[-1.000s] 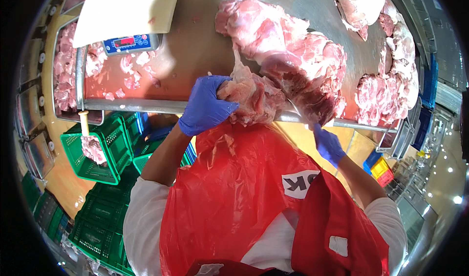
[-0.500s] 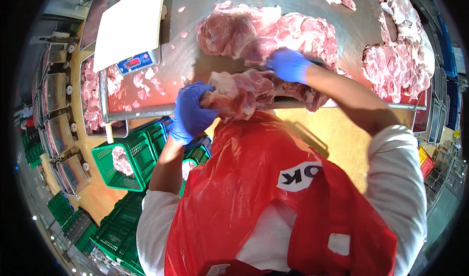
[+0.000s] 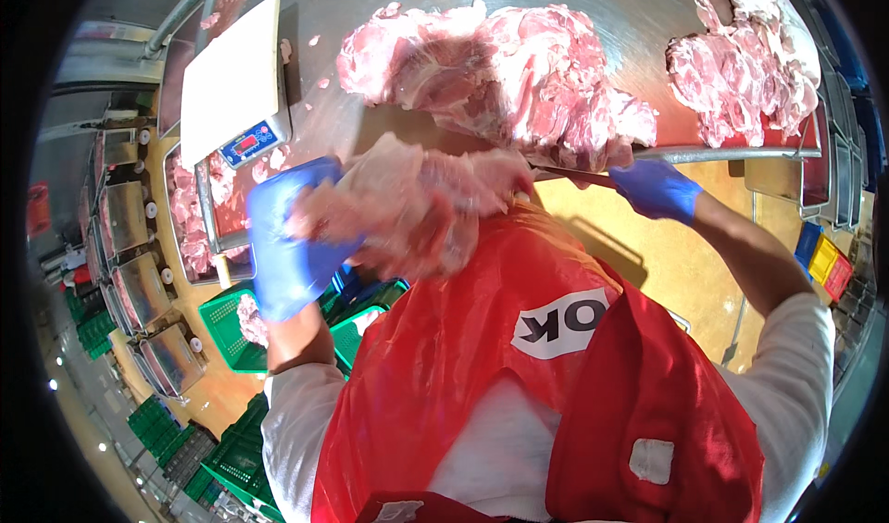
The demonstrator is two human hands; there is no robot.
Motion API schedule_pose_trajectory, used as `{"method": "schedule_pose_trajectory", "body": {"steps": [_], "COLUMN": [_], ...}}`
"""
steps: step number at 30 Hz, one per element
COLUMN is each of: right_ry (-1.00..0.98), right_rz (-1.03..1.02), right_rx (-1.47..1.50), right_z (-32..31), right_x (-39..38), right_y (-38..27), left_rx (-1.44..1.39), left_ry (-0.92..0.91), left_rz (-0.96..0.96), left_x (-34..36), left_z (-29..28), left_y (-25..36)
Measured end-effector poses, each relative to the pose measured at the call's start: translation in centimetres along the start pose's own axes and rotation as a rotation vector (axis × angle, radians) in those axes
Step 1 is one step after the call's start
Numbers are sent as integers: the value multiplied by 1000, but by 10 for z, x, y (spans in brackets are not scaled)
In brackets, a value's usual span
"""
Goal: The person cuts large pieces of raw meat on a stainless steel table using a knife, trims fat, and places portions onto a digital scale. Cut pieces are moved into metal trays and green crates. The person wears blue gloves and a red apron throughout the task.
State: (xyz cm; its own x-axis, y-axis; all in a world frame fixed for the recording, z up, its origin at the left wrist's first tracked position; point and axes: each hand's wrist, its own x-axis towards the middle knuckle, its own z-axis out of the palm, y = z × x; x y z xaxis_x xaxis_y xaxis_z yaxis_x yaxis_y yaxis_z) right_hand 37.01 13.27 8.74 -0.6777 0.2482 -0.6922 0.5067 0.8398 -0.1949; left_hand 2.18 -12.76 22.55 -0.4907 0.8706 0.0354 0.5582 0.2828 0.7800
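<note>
Person in a red apron (image 3: 556, 375) stands at a steel table (image 3: 389, 5). Left hand (image 3: 287, 245), blue glove, is closed around the left end of a big pale meat slab (image 3: 417, 204), fingers wrapped under it, lifting it clear of the table edge at chest height. Slab is motion-blurred; its long axis runs left to right across the body, left end in the glove, right end tapering toward the table edge near the right hand. Right hand (image 3: 653, 190), also gloved, sits just off the slab's right end, closed on a thin dark handle, apparently a knife (image 3: 574, 176), whose blade points left toward the slab and lies along the table rim; blade tip is hard to make out. So the slab lies between the hands, held by the left, only approached by the right. Behind it on the table: a large meat pile (image 3: 500, 79), touching or just past the knife, and a second pile (image 3: 741, 69) to the far right, well apart. A scale (image 3: 231, 88) with a white platter stands to the left. Green crates (image 3: 231, 324) sit on the floor below the left hand.
</note>
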Motion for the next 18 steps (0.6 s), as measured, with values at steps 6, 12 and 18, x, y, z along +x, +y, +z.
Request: {"method": "schedule_pose_trajectory", "body": {"steps": [6, 12, 18], "right_ry": [286, 119, -80], "right_rz": [-71, -255, 88], "right_rx": [200, 345, 1061], "right_z": [25, 67, 73], "right_x": [71, 42, -20], "right_y": [-49, -12, 28], "left_rx": [-2, -51, -296], "left_ry": [87, 114, 219], "left_rz": [-18, 154, 225], "left_x": [17, 13, 14], "left_z": [-49, -69, -94], "left_y": [28, 76, 117]}}
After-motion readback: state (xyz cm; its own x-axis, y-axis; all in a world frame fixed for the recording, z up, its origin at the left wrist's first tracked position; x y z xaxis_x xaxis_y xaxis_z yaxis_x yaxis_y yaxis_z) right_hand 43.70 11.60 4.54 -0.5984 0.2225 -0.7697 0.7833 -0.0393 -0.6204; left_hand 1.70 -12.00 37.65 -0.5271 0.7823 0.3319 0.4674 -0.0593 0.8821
